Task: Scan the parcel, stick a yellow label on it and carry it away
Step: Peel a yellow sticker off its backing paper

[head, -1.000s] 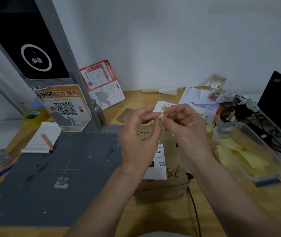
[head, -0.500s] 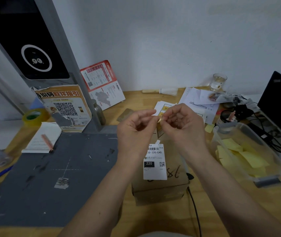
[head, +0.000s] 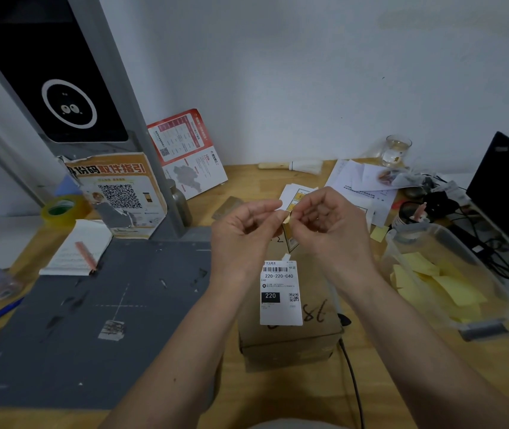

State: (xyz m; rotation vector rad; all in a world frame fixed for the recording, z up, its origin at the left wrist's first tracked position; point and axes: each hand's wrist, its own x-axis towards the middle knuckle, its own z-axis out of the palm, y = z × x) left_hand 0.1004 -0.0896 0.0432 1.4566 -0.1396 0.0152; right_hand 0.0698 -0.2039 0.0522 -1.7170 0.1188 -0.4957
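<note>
A brown cardboard parcel [head: 290, 339] lies on the wooden desk below my hands, with a white shipping label [head: 281, 292] reading 220-220-C40 on its top. My left hand [head: 241, 239] and my right hand [head: 327, 230] are raised above the parcel's far end, fingertips pinched together. Between them they hold a small yellow label [head: 288, 233] that hangs down from the fingers. The parcel's far end is hidden behind my hands.
A dark grey scanning mat [head: 92, 320] lies left of the parcel under a scanner stand [head: 70, 106]. A clear plastic bin [head: 451, 274] with yellow paper slips sits to the right. A laptop [head: 507, 187], cables, papers, a notepad [head: 77, 249] and a tape roll [head: 61, 209] crowd the desk.
My hands have lifted slightly and drawn apart a little, uncovering the white shipping label. The yellow label stays pinched between my fingertips.
</note>
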